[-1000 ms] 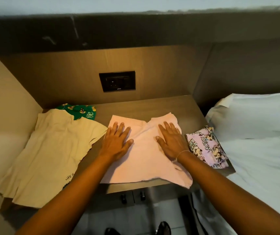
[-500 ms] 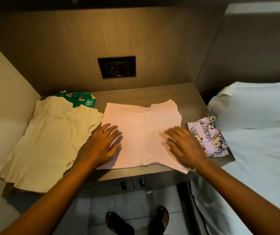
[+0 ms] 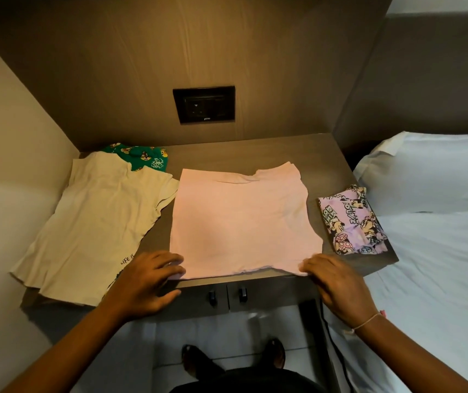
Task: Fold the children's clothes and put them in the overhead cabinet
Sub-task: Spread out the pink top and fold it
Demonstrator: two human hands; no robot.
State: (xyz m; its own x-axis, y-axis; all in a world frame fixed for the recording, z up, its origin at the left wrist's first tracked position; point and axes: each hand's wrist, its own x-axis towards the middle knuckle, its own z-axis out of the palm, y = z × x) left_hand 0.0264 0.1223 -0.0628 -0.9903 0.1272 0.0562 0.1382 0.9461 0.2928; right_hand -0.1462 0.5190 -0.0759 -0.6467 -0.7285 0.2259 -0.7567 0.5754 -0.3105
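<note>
Here, the pink shirt (image 3: 241,222) lies flat in the middle of the bedside table (image 3: 255,150), neck end toward the back panel and hem along the table's front edge. The left hand (image 3: 144,282) is at the hem's left corner, fingers curled over the edge of the cloth with the thumb below the tabletop's lip, so it seems to pinch that corner. The right hand (image 3: 337,285) is at the hem's right corner, fingertips (image 3: 308,265) on the fabric; whether it truly grips or only presses the cloth cannot be told. A thin bracelet (image 3: 367,323) circles the right wrist.

Just left of the pink shirt lies a cream shirt (image 3: 96,222), spread flat and tilted, its lower part hanging past the table's front edge, with small dark lettering near the hem. Behind it, at the back left corner, a green printed garment (image 3: 144,158) peeks out, partly covered by the cream one. To the right of the pink shirt sits a folded lilac cartoon-print garment (image 3: 351,222) near the table's right edge.

A dark wall socket (image 3: 204,104) is set in the wooden back panel. A white bed (image 3: 439,251) with a pillow (image 3: 431,168) stands to the right. Below the tabletop two small cabinet handles (image 3: 227,293) show.
</note>
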